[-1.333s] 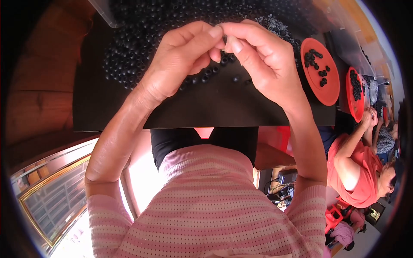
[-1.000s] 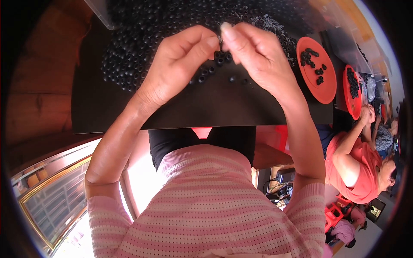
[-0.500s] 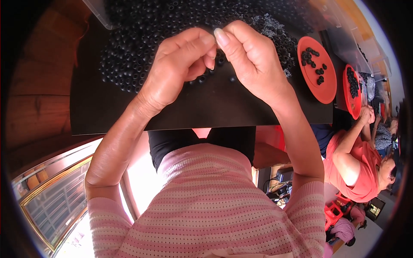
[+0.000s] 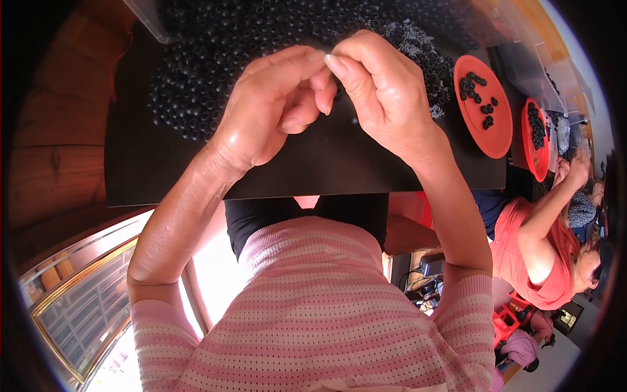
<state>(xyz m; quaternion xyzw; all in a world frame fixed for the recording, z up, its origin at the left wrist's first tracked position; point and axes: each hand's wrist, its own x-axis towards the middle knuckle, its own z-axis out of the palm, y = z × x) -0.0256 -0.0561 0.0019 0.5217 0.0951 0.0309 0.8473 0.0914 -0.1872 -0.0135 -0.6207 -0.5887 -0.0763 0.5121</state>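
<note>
Over the near edge of a heap of small black rings (image 4: 189, 85), my two hands meet at the fingertips. My left hand (image 4: 261, 108) is closed with thumb and forefinger pressed together and the other fingers curled. My right hand (image 4: 388, 95) pinches between thumb and bent forefinger, its thumbnail facing me. Whatever lies between the fingertips is hidden or too small to make out. Greyish-white speckled pieces (image 4: 415, 42) lie at the heap's right side. A red oval plate (image 4: 486, 134) right of my right hand carries several black rings, some in small clusters.
All this rests on a dark tabletop (image 4: 307, 173). Farther right is a second red plate (image 4: 539, 160) with black pieces, near a clear plastic bin (image 4: 522, 65). A co-worker in a red shirt (image 4: 542, 261) sits on the right. Clear plastic (image 4: 147, 19) borders the heap at far left.
My left hand has turned slightly and its lower fingers have shifted right, near my right thumb. Loose rings below them are now covered. The co-worker's hand has lifted.
</note>
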